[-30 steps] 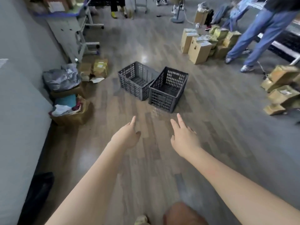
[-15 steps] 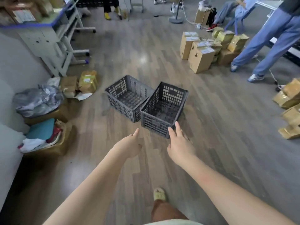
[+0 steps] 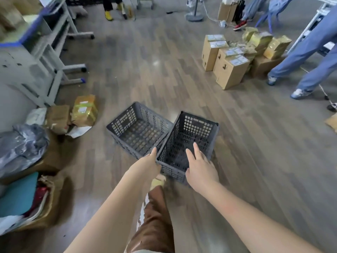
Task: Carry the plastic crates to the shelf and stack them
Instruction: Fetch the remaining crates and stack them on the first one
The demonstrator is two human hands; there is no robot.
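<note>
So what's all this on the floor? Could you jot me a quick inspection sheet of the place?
Surface: wood-pattern floor.
Job's things: two empty grey plastic crates, left crate and right crate, side by side.
Clutter: cardboard boxes; yellow parcel; grey bag.
Hands: left hand at the right crate's near corner, grip unclear; right hand open over its near rim.
Cables: white cord by a stand.
Surroundings: metal rack; another person's legs.

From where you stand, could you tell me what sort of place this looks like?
Probably a packing or storage workroom: taped cardboard boxes stand on the wooden floor, two empty grey plastic crates sit nearby, beside a metal shelf.
</note>
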